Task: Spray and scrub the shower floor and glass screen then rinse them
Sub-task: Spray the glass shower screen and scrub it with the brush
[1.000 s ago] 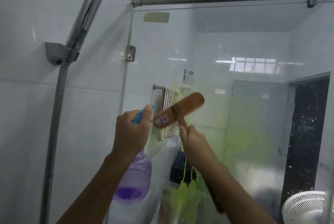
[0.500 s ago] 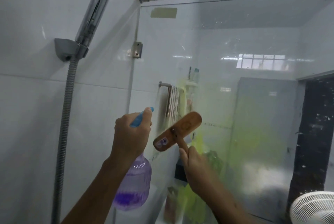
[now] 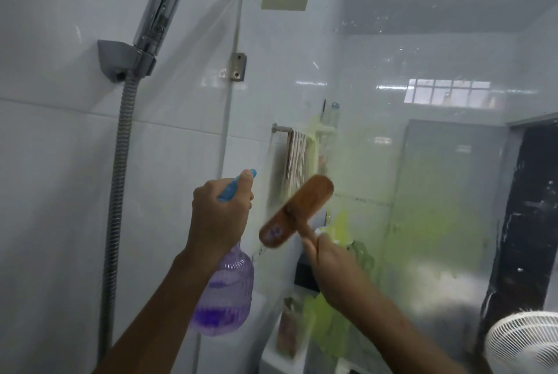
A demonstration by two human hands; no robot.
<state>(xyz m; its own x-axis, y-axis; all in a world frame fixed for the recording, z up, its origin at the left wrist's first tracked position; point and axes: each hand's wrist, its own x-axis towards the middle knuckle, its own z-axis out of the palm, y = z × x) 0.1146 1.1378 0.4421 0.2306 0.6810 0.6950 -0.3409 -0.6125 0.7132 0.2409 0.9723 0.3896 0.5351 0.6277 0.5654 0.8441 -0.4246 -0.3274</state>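
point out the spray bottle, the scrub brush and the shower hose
spray bottle (image 3: 223, 298), head view, clear purple body
scrub brush (image 3: 297, 210), head view, wooden back of its head
shower hose (image 3: 117, 192), head view, middle of the metal hose

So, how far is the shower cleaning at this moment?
Probably done: droplets speckle the glass screen, so some spray seems applied. In hand: the left hand grips the purple spray bottle, and the right hand holds the wooden brush at the glass, apparently scrubbing. Left: rinsing, since the shower handle sits in its wall holder. The floor is out of view, so I cannot judge it.
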